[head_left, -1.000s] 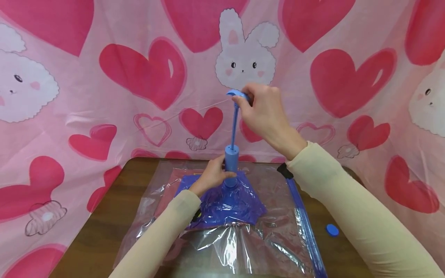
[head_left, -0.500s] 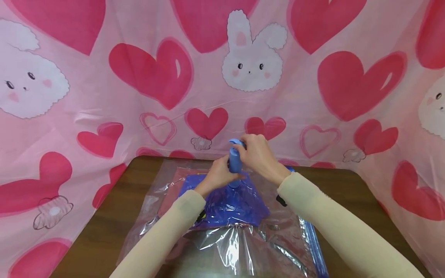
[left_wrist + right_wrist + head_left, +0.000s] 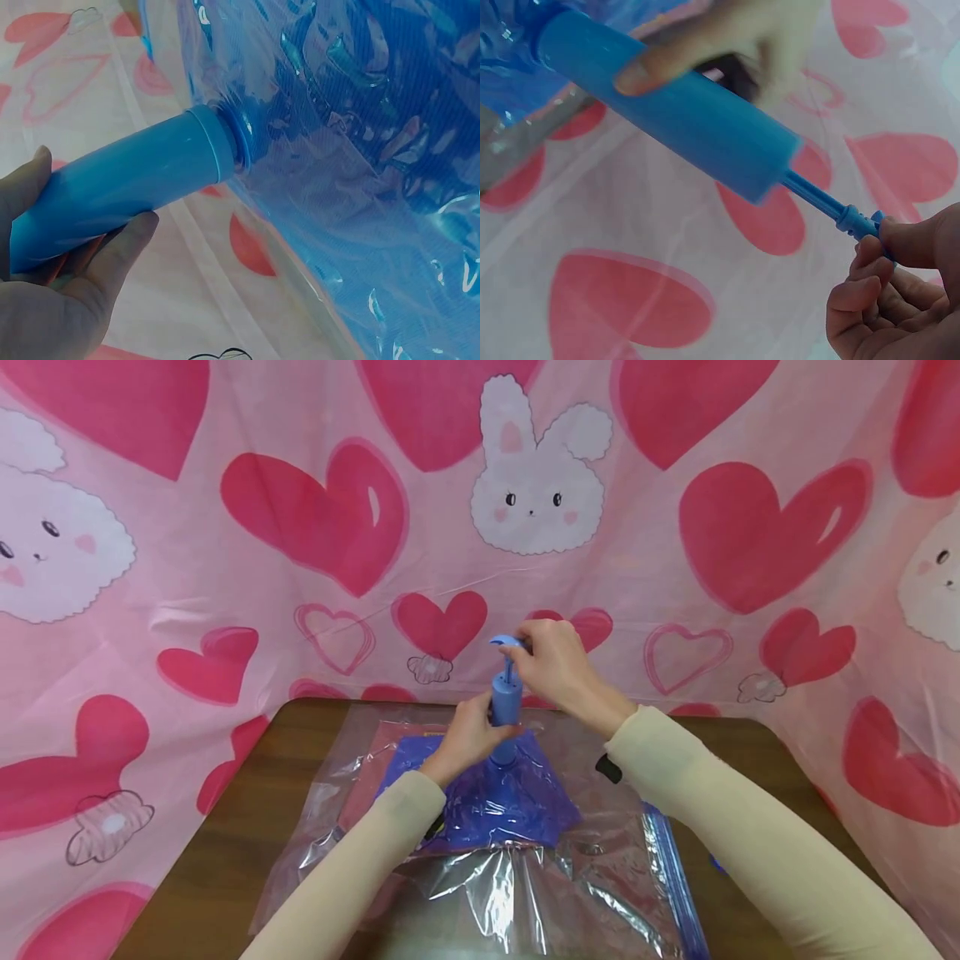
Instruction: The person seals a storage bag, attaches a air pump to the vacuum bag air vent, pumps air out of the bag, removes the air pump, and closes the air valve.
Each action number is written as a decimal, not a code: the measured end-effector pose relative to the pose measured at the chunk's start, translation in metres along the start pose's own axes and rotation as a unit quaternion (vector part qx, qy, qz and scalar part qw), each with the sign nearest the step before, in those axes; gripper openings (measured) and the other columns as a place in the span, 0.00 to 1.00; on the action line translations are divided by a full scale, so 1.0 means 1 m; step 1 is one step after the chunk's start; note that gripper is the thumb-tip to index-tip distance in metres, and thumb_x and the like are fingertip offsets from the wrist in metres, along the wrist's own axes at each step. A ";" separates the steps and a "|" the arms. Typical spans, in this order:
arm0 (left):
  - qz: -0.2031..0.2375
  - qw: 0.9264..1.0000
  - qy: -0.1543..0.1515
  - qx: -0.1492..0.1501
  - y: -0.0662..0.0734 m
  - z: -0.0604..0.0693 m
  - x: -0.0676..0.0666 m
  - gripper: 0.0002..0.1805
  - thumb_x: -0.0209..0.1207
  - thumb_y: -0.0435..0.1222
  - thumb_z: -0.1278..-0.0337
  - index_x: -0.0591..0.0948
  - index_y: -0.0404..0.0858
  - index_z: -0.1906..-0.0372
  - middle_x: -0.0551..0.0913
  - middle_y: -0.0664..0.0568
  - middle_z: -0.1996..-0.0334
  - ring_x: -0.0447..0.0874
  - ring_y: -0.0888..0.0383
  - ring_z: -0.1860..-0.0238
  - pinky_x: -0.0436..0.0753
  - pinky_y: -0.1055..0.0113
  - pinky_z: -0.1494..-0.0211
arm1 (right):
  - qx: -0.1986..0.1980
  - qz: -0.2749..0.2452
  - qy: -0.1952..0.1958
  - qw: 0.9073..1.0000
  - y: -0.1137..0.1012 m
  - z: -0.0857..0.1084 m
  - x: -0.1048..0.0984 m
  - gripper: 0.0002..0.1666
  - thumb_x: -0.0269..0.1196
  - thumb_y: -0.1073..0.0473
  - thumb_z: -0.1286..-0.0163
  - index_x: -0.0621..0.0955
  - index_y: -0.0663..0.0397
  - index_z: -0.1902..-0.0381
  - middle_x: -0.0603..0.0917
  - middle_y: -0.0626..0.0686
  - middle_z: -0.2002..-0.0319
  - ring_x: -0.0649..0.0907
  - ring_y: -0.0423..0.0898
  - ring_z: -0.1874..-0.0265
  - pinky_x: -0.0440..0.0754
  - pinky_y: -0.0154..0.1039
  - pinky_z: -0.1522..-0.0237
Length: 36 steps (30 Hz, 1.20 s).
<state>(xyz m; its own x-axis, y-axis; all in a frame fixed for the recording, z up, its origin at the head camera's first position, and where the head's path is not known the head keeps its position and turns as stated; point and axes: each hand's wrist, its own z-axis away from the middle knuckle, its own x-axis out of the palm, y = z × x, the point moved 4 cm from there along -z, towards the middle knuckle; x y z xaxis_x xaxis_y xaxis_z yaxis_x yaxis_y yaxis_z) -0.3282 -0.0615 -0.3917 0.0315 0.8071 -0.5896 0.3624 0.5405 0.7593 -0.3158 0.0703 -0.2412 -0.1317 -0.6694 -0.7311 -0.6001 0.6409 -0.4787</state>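
This is a small tabletop nook, screened by a pink cloth (image 3: 637, 568) that hangs beyond the table (image 3: 262, 785) and along both sides. Printed hearts (image 3: 315, 518) and white rabbits (image 3: 537, 510) lend it the look of a decorated booth (the creases show it is soft sheeting). Whether a home, a shop or a studio surrounds it, I cannot tell.
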 end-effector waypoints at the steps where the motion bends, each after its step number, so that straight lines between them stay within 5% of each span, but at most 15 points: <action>1: 0.001 1.000 -0.002 -0.003 0.000 0.000 0.001 0.27 0.75 0.37 0.38 0.79 0.35 0.37 0.87 0.42 0.45 0.87 0.45 0.44 0.84 0.48 0.41 | -0.003 0.000 0.009 1.000 -0.002 -0.002 -0.004 0.09 0.69 0.62 0.26 0.87 0.63 0.66 0.74 0.52 0.82 0.72 0.49 0.84 0.73 0.43 0.80; 12: -0.001 1.000 0.003 -0.020 -0.002 0.003 -0.004 0.26 0.75 0.35 0.40 0.80 0.34 0.40 0.87 0.41 0.45 0.88 0.42 0.44 0.84 0.45 0.41 | -0.060 -0.045 0.102 0.992 -0.022 -0.015 -0.024 0.11 0.65 0.60 0.22 0.88 0.65 0.58 0.82 0.54 0.76 0.77 0.49 0.79 0.78 0.42 0.74; 23: -0.012 0.999 -0.012 -0.041 -0.002 -0.002 -0.003 0.26 0.77 0.36 0.43 0.81 0.35 0.42 0.87 0.42 0.46 0.88 0.43 0.46 0.84 0.45 0.42 | -0.119 -0.061 0.226 0.965 -0.033 -0.027 -0.042 0.11 0.66 0.63 0.24 0.89 0.67 0.62 0.84 0.55 0.76 0.80 0.47 0.77 0.76 0.41 0.71; 36: -0.013 0.999 -0.018 -0.042 0.000 0.002 0.003 0.28 0.77 0.35 0.42 0.80 0.35 0.39 0.87 0.41 0.45 0.88 0.43 0.44 0.84 0.46 0.41 | -0.148 -0.054 0.230 0.960 -0.044 -0.030 -0.051 0.10 0.68 0.61 0.25 0.89 0.66 0.59 0.84 0.54 0.74 0.79 0.45 0.76 0.79 0.40 0.68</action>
<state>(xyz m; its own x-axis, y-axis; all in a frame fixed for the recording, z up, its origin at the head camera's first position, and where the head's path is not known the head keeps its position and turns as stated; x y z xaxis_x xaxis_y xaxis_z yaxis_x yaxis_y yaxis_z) -0.3268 -0.0599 -0.3938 0.0573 0.7845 -0.6175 0.2842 0.5801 0.7634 -0.3060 0.0653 -0.1683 -0.3500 -0.8643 -0.3612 -0.8187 0.4696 -0.3305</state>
